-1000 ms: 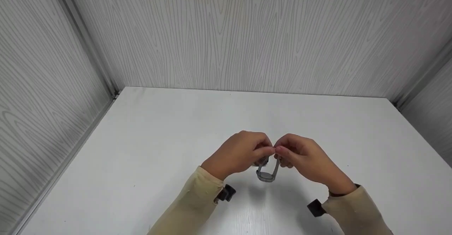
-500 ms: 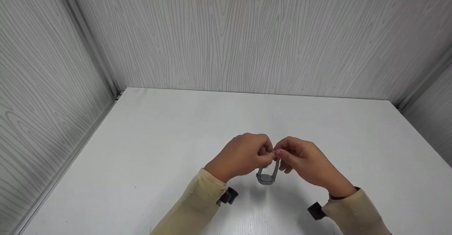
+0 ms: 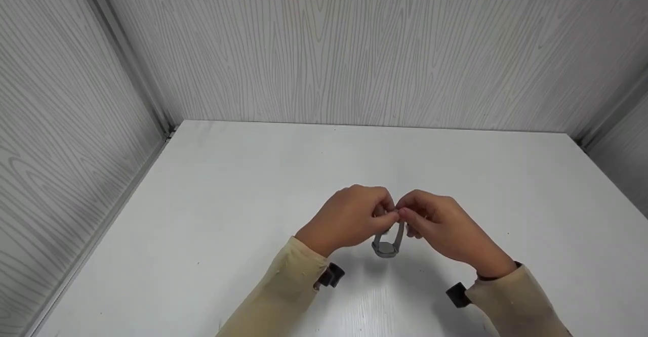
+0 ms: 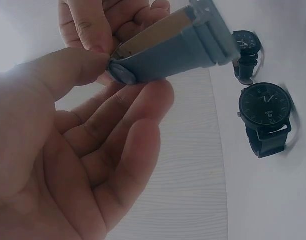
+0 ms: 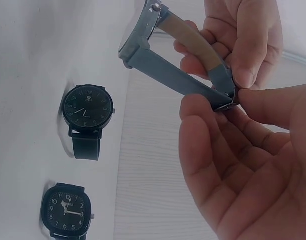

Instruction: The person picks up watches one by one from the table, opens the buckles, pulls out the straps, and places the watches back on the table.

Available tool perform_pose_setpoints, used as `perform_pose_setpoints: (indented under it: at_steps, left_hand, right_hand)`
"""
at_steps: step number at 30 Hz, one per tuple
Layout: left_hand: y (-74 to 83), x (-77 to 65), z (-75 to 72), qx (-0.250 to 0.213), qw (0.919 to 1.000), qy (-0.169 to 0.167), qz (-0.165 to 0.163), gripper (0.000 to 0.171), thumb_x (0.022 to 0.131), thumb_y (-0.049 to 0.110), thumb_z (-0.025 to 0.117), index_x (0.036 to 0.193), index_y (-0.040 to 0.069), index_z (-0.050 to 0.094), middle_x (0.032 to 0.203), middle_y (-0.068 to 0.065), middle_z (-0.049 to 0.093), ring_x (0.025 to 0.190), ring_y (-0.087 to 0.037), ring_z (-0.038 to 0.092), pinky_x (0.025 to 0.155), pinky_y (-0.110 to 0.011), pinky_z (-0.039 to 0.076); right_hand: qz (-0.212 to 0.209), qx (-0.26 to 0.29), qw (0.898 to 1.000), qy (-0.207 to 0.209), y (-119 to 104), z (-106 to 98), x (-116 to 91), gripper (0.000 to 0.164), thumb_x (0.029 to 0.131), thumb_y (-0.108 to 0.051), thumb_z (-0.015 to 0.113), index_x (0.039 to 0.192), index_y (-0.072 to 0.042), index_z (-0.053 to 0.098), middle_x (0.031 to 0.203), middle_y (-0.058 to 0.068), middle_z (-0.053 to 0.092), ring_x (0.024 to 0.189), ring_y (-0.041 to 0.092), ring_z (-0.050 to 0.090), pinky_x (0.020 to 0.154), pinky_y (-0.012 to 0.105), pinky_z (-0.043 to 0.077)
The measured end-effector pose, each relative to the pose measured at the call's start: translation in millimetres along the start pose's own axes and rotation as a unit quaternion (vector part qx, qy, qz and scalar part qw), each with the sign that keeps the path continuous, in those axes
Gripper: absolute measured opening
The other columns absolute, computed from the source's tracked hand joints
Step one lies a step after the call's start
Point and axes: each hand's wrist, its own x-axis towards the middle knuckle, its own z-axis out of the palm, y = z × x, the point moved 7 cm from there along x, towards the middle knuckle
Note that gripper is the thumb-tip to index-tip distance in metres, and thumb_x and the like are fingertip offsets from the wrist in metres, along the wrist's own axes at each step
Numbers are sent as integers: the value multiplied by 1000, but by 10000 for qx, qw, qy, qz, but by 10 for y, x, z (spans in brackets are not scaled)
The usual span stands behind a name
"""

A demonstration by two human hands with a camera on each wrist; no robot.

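Grey watch (image 3: pixel 387 249) held above white table (image 3: pixel 243 185), strap (image 5: pixel 172 77) bent into loop. Left hand (image 3: pixel 349 220) and right hand (image 3: pixel 445 228) both closed in pinch on strap where ends meet. Round black watch (image 5: pixel 88 107) lies near square black watch (image 5: pixel 67 212).

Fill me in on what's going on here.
A person's left hand and right hand together pinch the strap of a gray-blue watch where the ends meet, holding it above a white table. Whether it is fastened can't be made out. The wrist views also show a round black watch and a squarish black watch.
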Motion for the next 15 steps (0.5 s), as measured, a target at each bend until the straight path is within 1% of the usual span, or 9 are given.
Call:
perform_pose_setpoints:
  at_steps: [5, 9, 15]
  left_hand:
    - [1, -9, 18, 1, 10000, -32, -1, 12, 101, 28, 65, 100, 16, 70, 73, 16, 66, 67, -1, 59, 67, -23, 48]
    - [5, -20, 12, 62, 10000, 52, 39, 12, 100, 27, 65, 100, 16, 71, 76, 16, 67, 68, -1, 60, 66, -23, 49]
    - [16, -1, -2, 114, 9997, 166, 171, 12, 100, 26, 64, 99, 16, 71, 77, 15, 67, 70, -1, 60, 66, -22, 49]
  right_hand:
    - [1, -8, 10000, 32, 7, 12, -4, 10, 106, -19, 61, 107, -14, 69, 83, 8, 67, 71, 17, 62, 65, 28, 53]
    - [23, -19, 10000, 43, 13, 27, 6, 10, 106, -19, 61, 106, -13, 69, 83, 8, 68, 71, 16, 63, 66, 28, 54]
    - [54, -102, 9999, 95, 11, 8, 15, 9, 106, -19, 61, 106, -14, 69, 82, 7, 68, 71, 16, 63, 65, 28, 53]
